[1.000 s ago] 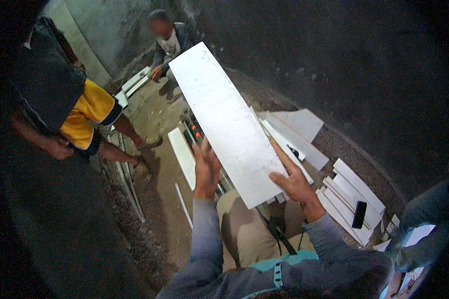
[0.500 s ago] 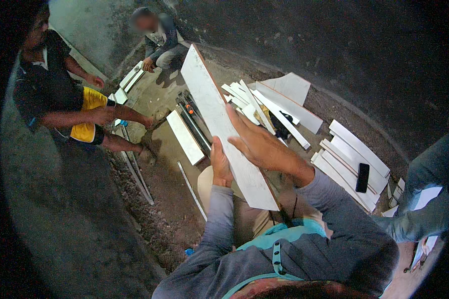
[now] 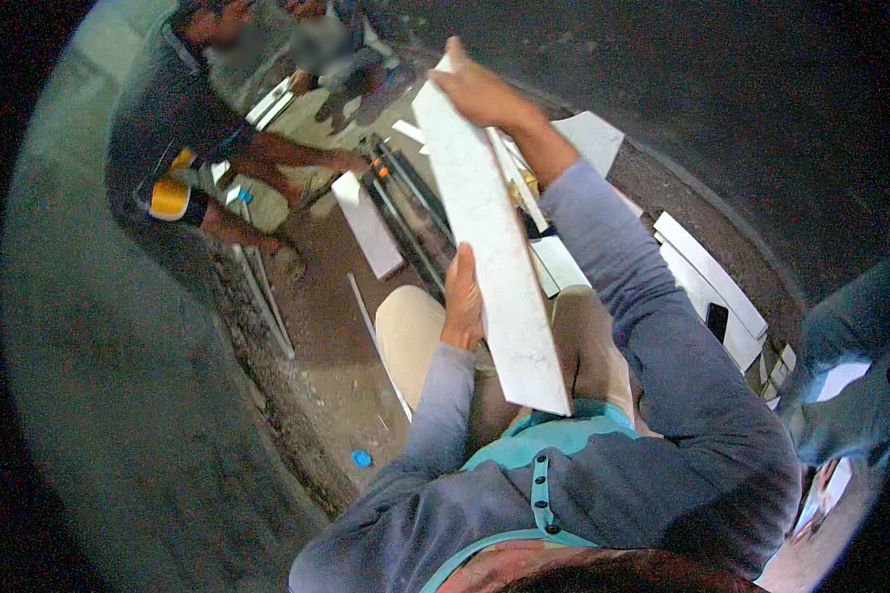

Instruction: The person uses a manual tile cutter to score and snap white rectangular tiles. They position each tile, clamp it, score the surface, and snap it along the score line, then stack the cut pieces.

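Observation:
A long white tile strip [image 3: 499,267] with a reddish-brown edge is held up at a slant above my lap. My left hand [image 3: 462,296] is closed on its left edge around the middle, thumb on the upper face. My right hand [image 3: 480,94] grips the far end from the right, with its fingers partly hidden. Behind the strip lies a tile cutter [image 3: 407,212] with dark rails and orange parts. Another white tile piece [image 3: 368,232] lies along the cutter's left side.
At left a co-worker [image 3: 168,128] bends with an arm stretched toward the cutter; a second person [image 3: 331,49] crouches at the back. Stacked tile strips [image 3: 712,277] with a black phone [image 3: 717,319] lie at right, beside another person's leg [image 3: 850,326]. A blue scrap [image 3: 361,459] lies on the floor.
My right hand has gone from the strip's right edge to its far end. The co-worker at left has bent down and reached toward the cutter.

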Available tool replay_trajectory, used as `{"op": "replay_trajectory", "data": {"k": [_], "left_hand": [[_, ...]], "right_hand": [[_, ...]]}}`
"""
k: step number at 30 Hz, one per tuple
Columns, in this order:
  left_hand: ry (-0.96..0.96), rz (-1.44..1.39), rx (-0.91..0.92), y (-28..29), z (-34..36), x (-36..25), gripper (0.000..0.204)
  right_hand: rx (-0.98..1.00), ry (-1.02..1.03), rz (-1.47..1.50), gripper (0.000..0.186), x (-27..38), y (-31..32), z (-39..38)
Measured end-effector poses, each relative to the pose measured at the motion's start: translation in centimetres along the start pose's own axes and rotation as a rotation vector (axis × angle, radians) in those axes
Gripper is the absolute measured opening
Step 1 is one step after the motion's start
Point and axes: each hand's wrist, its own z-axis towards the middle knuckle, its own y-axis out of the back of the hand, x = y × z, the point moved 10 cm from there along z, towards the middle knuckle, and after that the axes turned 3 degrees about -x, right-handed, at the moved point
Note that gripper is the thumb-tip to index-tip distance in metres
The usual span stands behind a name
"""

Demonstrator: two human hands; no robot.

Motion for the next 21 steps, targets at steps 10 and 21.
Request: {"op": "replay_trajectory", "data": {"k": [10,21], "left_hand": [[-0.145,0.013,0.053,-1.3,7.7,-4.8,0.060],[0.012,-0.086,0.010,-6.1,7.6,-3.0,0.048]], "right_hand": [[0.095,-0.145,-0.126,0.073,3.2,0.9,-25.6],[0.245,-0.088,-0.039,0.089,7.0,4.0,-36.9]]}}
